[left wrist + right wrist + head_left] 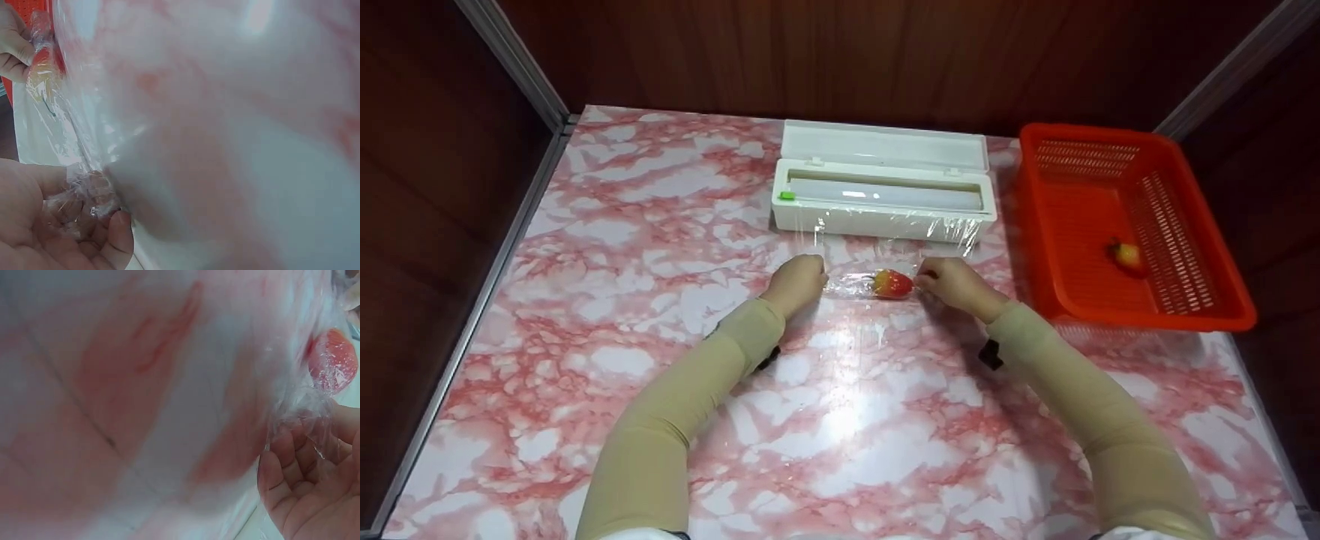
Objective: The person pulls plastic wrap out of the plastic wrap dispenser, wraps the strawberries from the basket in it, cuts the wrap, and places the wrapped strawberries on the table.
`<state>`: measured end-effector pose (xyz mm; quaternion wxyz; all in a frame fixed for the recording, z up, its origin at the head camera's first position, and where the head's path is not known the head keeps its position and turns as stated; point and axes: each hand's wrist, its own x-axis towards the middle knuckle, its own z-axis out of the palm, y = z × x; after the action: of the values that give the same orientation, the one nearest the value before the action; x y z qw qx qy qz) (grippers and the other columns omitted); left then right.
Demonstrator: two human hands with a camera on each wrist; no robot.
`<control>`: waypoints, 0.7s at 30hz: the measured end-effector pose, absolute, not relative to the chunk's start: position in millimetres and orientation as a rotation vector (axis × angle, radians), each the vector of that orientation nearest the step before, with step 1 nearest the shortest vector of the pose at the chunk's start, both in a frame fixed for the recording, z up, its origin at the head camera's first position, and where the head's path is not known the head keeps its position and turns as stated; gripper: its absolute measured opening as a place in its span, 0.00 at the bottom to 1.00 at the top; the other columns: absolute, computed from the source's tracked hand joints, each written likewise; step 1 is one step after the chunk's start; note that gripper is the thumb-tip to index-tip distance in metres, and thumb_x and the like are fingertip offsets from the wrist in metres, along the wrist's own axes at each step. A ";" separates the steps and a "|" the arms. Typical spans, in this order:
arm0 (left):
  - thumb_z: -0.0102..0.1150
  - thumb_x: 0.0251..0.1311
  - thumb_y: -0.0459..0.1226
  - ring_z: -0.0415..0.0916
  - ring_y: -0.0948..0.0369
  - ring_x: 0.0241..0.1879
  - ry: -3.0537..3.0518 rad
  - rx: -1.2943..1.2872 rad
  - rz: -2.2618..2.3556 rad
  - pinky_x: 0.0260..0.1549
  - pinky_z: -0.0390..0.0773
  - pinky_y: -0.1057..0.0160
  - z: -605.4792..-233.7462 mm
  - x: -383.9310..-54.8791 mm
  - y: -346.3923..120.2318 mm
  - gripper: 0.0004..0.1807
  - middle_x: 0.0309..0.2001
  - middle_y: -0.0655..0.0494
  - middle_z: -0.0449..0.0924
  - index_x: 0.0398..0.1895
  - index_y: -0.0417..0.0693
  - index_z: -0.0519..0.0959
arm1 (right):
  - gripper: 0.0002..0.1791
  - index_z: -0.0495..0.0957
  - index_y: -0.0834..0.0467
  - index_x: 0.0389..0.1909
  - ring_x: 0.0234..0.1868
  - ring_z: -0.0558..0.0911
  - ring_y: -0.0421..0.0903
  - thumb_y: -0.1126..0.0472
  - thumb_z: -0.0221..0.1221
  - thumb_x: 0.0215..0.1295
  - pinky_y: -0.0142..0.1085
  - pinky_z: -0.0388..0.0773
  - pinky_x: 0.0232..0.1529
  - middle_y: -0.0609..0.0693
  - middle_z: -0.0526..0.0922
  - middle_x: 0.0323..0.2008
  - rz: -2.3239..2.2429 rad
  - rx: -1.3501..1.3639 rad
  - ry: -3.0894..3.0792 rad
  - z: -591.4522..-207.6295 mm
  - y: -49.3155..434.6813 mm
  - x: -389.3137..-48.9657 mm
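Observation:
A red and yellow strawberry lies wrapped in clear plastic wrap between the two hands. My left hand grips the bunched left end of the wrap, its crumpled film caught among curled fingers in the left wrist view. On the other side my right hand pinches the wrap close beside the strawberry's tip; the right wrist view has the gathered film at the fingers. From the hands the film stretches back to a white wrap dispenser, whose lid stands open.
At the right stands an orange-red plastic basket with slotted sides, a second strawberry lying in it. A green slider sits at the dispenser's left end. Dark wood-look panels wall in the pink marbled table.

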<state>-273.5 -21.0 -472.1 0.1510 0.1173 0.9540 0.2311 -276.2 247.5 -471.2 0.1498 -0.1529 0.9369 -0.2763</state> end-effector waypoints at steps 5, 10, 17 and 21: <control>0.50 0.64 0.39 0.78 0.50 0.41 2.737 0.305 0.690 0.42 0.76 0.54 -471.5 -274.5 -23.6 0.11 0.38 0.46 0.81 0.37 0.39 0.76 | 0.06 0.77 0.60 0.31 0.20 0.73 0.44 0.61 0.56 0.63 0.34 0.73 0.21 0.53 0.78 0.22 -0.871 -0.373 2.664 -472.4 251.6 -275.1; 0.51 0.64 0.39 0.77 0.51 0.41 2.718 0.279 0.751 0.43 0.76 0.55 -471.6 -275.0 -28.9 0.11 0.39 0.47 0.81 0.38 0.39 0.76 | 0.04 0.78 0.62 0.31 0.21 0.75 0.46 0.65 0.56 0.62 0.32 0.74 0.21 0.56 0.80 0.25 -0.942 -0.381 2.667 -473.2 254.4 -273.0; 0.51 0.62 0.35 0.73 0.55 0.36 2.690 0.244 0.848 0.41 0.75 0.58 -475.2 -275.6 -40.0 0.07 0.35 0.48 0.79 0.33 0.40 0.75 | 0.04 0.79 0.62 0.32 0.26 0.77 0.46 0.69 0.56 0.60 0.33 0.75 0.28 0.56 0.81 0.28 -0.930 -0.432 2.713 -474.6 258.8 -270.8; 0.49 0.62 0.32 0.73 0.55 0.36 2.703 0.266 0.883 0.41 0.74 0.58 -475.7 -275.3 -44.2 0.06 0.36 0.47 0.79 0.33 0.39 0.76 | 0.05 0.79 0.63 0.32 0.28 0.78 0.47 0.71 0.56 0.59 0.36 0.77 0.32 0.57 0.82 0.29 -0.913 -0.479 2.739 -476.4 261.8 -270.4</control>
<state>-275.3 -44.2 -475.7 0.1424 0.0921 0.9368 0.3061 -270.4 261.8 -476.4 0.1072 -0.1627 0.9305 -0.3103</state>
